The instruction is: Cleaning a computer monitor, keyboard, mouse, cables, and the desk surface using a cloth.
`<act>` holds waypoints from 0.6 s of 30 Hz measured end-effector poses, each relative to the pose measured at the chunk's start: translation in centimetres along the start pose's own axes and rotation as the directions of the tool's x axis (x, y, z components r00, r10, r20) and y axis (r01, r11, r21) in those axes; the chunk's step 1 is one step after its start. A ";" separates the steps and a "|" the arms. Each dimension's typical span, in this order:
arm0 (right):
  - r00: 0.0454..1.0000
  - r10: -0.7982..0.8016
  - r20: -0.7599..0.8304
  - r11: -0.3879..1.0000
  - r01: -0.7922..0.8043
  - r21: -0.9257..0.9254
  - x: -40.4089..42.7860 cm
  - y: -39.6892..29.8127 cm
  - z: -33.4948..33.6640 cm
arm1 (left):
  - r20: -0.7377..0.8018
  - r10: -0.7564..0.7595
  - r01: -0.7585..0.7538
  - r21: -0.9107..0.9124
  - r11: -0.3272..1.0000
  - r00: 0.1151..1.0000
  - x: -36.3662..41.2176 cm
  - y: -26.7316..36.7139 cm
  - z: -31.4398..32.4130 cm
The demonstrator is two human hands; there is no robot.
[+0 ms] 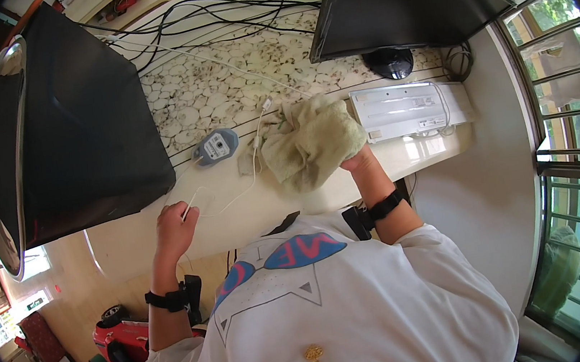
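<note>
My left hand (177,224) pinches a thin white cable (232,199) above the desk's front edge. That cable runs right towards a green cloth and ends near a small white connector (266,104). The crumpled pale green cloth (312,143) covers most of my right hand (357,160), which grips it from below; the fingers are hidden. A blue-grey computer mouse (217,147) lies upside down, with its underside label showing, between the two hands. Right of the cloth, a white keyboard (395,111) lies face down, its cable across its right end.
A large black-covered box-shaped object (82,125) stands at the left. At the back right stands a black monitor (404,1) on a round base (388,63). Tangled black cables (226,12) run along the back of the desk (325,198). A barred window (564,93) is at the right.
</note>
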State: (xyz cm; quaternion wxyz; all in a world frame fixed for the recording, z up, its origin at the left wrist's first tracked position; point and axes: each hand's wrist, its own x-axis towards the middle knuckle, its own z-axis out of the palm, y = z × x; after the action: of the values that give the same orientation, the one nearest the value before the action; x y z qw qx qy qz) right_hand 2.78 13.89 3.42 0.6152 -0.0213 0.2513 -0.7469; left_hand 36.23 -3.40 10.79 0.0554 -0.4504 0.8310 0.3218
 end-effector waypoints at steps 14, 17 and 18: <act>0.999 0.021 0.044 0.994 -0.016 -0.105 0.1 0.4 -1.2 | -0.132 0.378 -0.386 -0.045 0.921 0.916 4.3 6.9 7.9; 0.998 0.067 0.003 0.997 -0.067 -0.026 -0.3 0.4 0.0 | 0.004 0.215 -0.213 -0.119 0.970 0.977 7.4 7.4 11.2; 0.996 0.089 -0.014 0.996 -0.089 0.026 -0.4 0.4 0.2 | 0.119 0.074 -0.060 -0.120 0.991 0.990 8.6 7.6 11.8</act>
State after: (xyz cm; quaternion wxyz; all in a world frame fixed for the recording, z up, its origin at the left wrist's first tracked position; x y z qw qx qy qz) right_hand 3.33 14.12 3.55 0.6461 0.0033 0.2470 -0.7222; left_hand 22.89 0.34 1.96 0.0694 -0.4040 0.8206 0.3982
